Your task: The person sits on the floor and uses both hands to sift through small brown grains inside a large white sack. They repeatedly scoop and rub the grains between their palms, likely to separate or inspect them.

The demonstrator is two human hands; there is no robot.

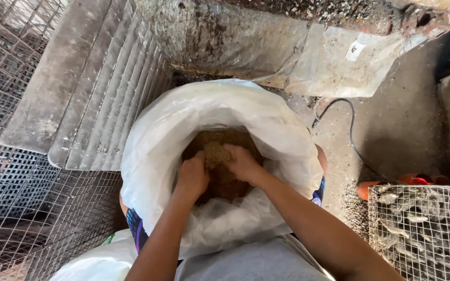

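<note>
A large white plastic sack (pixel 162 135) stands open between my knees, part full of brown granular feed (pixel 220 182). Both my hands are down inside it. My left hand (pixel 192 176) and my right hand (pixel 241 162) are cupped together around a heap of the feed (pixel 216 152), fingers curled and pressed into it. My forearms reach in over the sack's near rim.
Wire mesh cages (pixel 22 218) fill the left side, with a dirty metal trough (pixel 53 88) slanting above them. Another wire cage (pixel 423 229) sits at the lower right beside an orange object (pixel 365 188). A black cable (pixel 352 135) runs across the dusty concrete floor.
</note>
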